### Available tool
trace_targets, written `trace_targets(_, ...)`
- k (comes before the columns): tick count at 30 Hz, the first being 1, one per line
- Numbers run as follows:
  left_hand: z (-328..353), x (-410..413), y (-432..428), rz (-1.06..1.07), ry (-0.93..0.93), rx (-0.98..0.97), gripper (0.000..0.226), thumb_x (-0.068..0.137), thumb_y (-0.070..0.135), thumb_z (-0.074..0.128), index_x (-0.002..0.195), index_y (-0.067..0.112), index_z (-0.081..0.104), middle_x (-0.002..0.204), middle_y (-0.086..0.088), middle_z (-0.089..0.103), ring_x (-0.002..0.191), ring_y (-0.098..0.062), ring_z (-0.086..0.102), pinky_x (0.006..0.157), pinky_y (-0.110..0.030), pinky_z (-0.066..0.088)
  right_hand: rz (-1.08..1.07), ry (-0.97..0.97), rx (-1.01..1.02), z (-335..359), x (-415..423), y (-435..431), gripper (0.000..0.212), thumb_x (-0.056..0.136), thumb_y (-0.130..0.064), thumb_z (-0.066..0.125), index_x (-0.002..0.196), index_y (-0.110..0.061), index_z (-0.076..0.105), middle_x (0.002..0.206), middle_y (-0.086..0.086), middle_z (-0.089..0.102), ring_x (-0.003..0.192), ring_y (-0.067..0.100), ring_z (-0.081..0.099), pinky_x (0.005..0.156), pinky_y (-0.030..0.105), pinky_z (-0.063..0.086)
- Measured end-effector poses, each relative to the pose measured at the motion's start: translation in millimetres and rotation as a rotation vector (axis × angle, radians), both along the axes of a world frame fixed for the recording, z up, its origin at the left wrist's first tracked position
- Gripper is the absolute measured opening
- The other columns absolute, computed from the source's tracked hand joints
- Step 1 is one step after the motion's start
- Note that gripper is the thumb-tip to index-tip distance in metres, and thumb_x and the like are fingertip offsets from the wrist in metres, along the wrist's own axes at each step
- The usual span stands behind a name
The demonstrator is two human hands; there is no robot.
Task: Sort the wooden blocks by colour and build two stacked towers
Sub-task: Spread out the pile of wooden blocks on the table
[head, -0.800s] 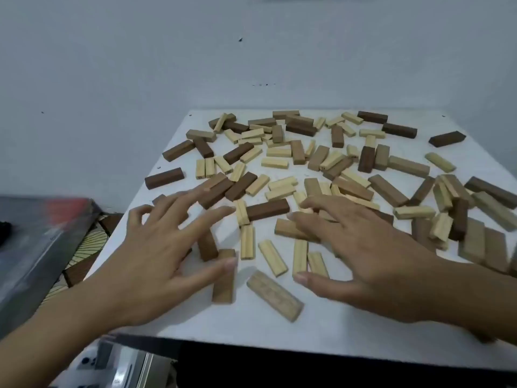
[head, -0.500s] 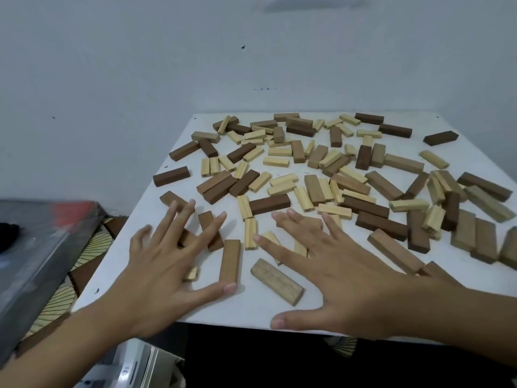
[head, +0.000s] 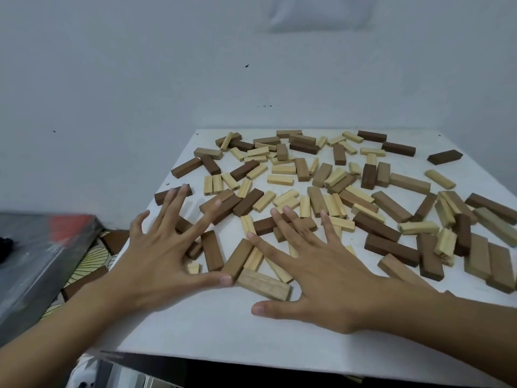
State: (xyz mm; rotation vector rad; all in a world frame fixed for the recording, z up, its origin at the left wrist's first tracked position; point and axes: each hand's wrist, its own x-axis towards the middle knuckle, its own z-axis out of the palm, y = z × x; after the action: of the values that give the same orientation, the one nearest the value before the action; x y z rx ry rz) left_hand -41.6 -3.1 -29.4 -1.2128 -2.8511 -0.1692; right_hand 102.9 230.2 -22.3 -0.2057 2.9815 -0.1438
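Many wooden blocks lie scattered flat over the white table point(head: 223, 326): pale ones such as point(head: 281, 179), mid-brown ones such as point(head: 409, 183) and dark brown ones such as point(head: 391, 246). My left hand point(head: 156, 259) is spread flat, fingers straight, over blocks at the near left. My right hand point(head: 321, 273) lies beside it, fingers splayed over pale and dark blocks near the middle. A light-brown block point(head: 264, 284) sits between my two thumbs. Neither hand holds a block. No stack stands anywhere.
A grey box with a red patch point(head: 42, 256) sits left of the table, below its level. Patterned floor point(head: 92, 261) shows between them. A white wall rises behind the table. The table's near edge runs just under my forearms.
Both hands have slid over the near blocks; the right hand has moved left toward the middle. Blocks under the fingers have been pushed closer together. The view has tilted up slightly.
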Motion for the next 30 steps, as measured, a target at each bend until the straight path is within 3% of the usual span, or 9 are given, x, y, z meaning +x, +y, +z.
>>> trace_targets(2,-1.4,-11.3,0.6,0.003,0.004,0.011,0.111,0.055,0.110,0.021,0.149,0.064,-0.016,0.168,0.006,-0.023,0.153,-0.013,-0.027,0.124,-0.057,-0.001,-0.009,-0.003,-0.011,0.7,-6.9,0.0,0.093,0.079,-0.094,0.023,0.141,-0.056,-0.035,0.153,-0.002,-0.047,0.134,0.009,-0.051,0.114,0.062,-0.021)
trace_targets(7,-3.8,-34.1,6.5,0.019,-0.017,-0.003,0.112,0.052,0.112,0.020,0.147,0.065,-0.020,0.165,0.003,-0.033,0.151,-0.012,-0.032,0.126,-0.050,-0.007,-0.031,0.000,-0.022,0.1,-23.7,-1.9,0.095,0.076,-0.096,0.025,0.138,-0.058,-0.037,0.150,-0.003,-0.051,0.132,0.010,-0.053,0.113,0.064,-0.021)
trace_targets(12,-2.0,-50.7,14.3,0.024,-0.056,-0.051,0.110,0.051,0.112,0.016,0.143,0.068,-0.023,0.169,0.002,-0.019,0.152,-0.013,-0.030,0.127,-0.045,-0.009,-0.033,0.014,-0.023,-3.6,-38.7,1.3,0.089,0.078,-0.096,0.022,0.141,-0.061,-0.030,0.154,-0.006,-0.045,0.133,0.011,-0.053,0.116,0.062,-0.019)
trace_targets(23,-0.5,-77.7,32.9,-0.024,-0.125,-0.016,0.103,0.057,0.109,0.022,0.143,0.070,-0.018,0.170,0.003,-0.016,0.152,-0.011,-0.030,0.126,-0.045,-0.013,-0.115,0.016,-0.022,-5.3,-65.9,14.1,0.093,0.073,-0.099,0.015,0.147,-0.058,-0.021,0.159,-0.012,-0.036,0.141,0.012,-0.044,0.119,0.057,-0.016)
trace_targets(27,-3.4,-91.4,34.9,-0.036,-0.108,0.023,0.097,0.063,0.107,0.015,0.148,0.068,-0.011,0.171,0.005,-0.012,0.154,-0.009,-0.024,0.126,-0.047,-0.011,-0.135,0.033,0.028,-4.7,-73.0,17.9,0.099,0.070,-0.101,0.012,0.151,-0.052,-0.018,0.164,-0.008,-0.027,0.147,0.015,-0.035,0.119,0.059,-0.015)
trace_targets(30,-7.1,-98.3,37.8,-0.001,-0.103,0.128,0.098,0.065,0.106,0.016,0.152,0.064,0.002,0.169,0.016,-0.010,0.156,-0.010,-0.017,0.126,-0.052,-0.008,-0.131,0.043,0.050,-4.2,-76.1,18.8,0.100,0.069,-0.102,0.010,0.150,-0.053,-0.020,0.165,-0.003,-0.025,0.147,0.017,-0.034,0.116,0.061,-0.019)
